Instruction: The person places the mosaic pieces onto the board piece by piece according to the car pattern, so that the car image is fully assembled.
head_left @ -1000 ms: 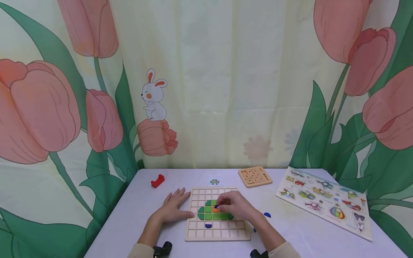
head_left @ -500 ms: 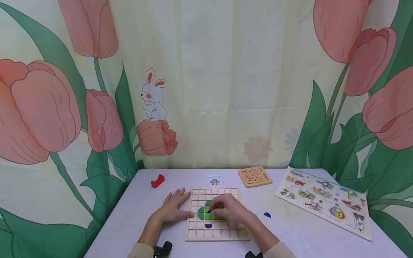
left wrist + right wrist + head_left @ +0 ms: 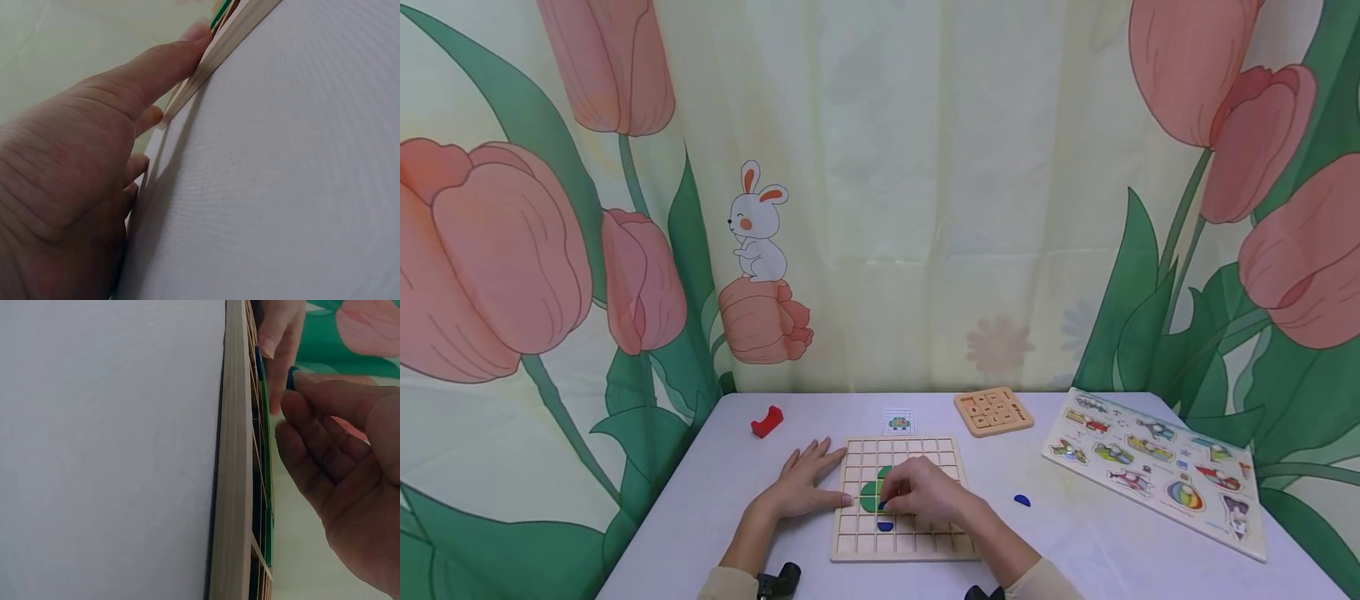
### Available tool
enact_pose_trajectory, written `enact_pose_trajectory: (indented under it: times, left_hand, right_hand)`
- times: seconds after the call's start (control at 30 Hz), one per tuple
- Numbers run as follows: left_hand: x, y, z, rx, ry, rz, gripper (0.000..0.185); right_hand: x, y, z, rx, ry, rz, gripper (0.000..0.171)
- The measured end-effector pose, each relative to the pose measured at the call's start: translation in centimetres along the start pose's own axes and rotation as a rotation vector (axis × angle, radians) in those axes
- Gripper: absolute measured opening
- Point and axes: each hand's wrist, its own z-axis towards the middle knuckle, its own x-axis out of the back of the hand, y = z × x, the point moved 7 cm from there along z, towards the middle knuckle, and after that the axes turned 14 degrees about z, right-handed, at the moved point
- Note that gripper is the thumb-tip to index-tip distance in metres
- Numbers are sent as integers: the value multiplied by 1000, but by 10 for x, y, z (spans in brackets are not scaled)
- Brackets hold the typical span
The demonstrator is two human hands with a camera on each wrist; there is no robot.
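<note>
A wooden grid board (image 3: 865, 546) lies on the white table, with green pieces (image 3: 868, 497) set in its middle cells. My left hand (image 3: 805, 483) lies with spread, straight fingers at the board's left side, its thumb touching the edge. Over the board, my right hand (image 3: 925, 492) pinches a small blue half-round piece (image 3: 291, 377) between thumb and finger, apart from the board in the right wrist view. A second blue half-round piece (image 3: 885, 527) lies on the board just below that hand. The right hand hides part of the green shape.
Right of the board lies another blue half-round piece (image 3: 1022, 500). A red arched block (image 3: 767, 422), a small pattern card (image 3: 898, 422) and a wooden number tray (image 3: 993, 412) lie toward the back. A picture puzzle board (image 3: 1157, 467) covers the table's right side.
My right hand has moved left and slightly nearer to me with the blue piece. Its arm now covers a blue piece seen earlier by the board's right edge. The left hand stays put.
</note>
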Motion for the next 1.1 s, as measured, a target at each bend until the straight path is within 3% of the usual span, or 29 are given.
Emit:
enact_pose_trajectory:
  times: [0.2,0.43,1.1]
  left_hand:
    - [0,0,0,-4,2,5,97]
    - [1,0,-1,-15,7,7,96]
    - [0,0,-1,-10,8,-5,95]
  right_hand:
    - [-4,1,0,-26,-11,-66,9]
    - [-8,2,1,-70,-21,-69,11]
    - [-14,0,0,-46,-31,-153,9]
